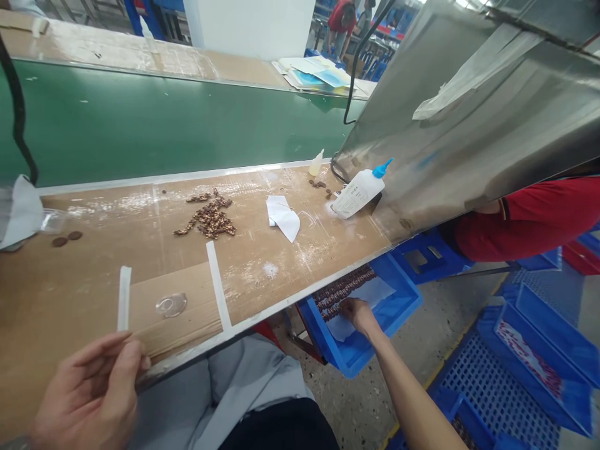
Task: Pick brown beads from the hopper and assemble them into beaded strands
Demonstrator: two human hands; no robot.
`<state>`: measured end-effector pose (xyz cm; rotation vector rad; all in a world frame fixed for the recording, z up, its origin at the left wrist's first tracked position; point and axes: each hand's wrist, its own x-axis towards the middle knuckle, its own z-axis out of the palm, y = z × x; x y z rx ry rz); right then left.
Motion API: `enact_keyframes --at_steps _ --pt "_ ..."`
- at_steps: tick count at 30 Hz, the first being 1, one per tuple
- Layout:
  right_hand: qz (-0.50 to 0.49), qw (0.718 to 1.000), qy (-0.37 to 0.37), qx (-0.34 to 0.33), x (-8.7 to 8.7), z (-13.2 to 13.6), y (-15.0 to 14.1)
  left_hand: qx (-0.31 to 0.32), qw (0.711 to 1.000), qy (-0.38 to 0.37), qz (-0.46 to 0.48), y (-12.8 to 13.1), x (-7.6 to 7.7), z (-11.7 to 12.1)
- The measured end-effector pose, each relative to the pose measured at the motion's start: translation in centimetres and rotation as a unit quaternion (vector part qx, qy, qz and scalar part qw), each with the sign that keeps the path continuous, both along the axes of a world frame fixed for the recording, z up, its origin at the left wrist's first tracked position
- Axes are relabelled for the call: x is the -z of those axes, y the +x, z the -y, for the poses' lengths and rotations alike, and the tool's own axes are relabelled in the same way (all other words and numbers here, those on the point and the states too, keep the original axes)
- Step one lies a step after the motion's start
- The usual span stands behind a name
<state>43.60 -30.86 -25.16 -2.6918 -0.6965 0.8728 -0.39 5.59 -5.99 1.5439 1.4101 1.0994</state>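
Note:
My left hand [96,390] hovers at the table's front edge, thumb and fingers curled together; whether anything small sits between them is hidden. Beside it a taped cardboard piece [180,328] bears a clear glue-like blob [171,305]. Off to the right, my right hand [359,314] reaches down into a blue bin [360,359]. Its fingers are pinched at the edge of rows of small dark-brown pieces [342,292] laid over white sheets [375,290]; what they grip cannot be made out. A pile of brown metallic pieces [210,215] lies on the tabletop.
A white bottle with a blue nozzle [359,192], a small dropper bottle [316,164] and a folded white cloth [283,217] are on the table. Behind runs a green belt [187,128]. A metal hood [450,119] slants at right, near a person's red sleeve [539,219].

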Motion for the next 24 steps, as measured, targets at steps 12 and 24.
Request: enact_keyframes --at_steps 12,24 --pt "-0.001 0.999 0.054 -0.008 -8.0 -2.0 -1.9 0.032 0.999 -0.038 -0.006 -1.4 0.4 1.3" --pt "0.068 0.897 0.344 -0.268 -24.1 -31.1 -11.6 0.058 0.998 0.010 -0.008 -4.7 0.2 3.0"
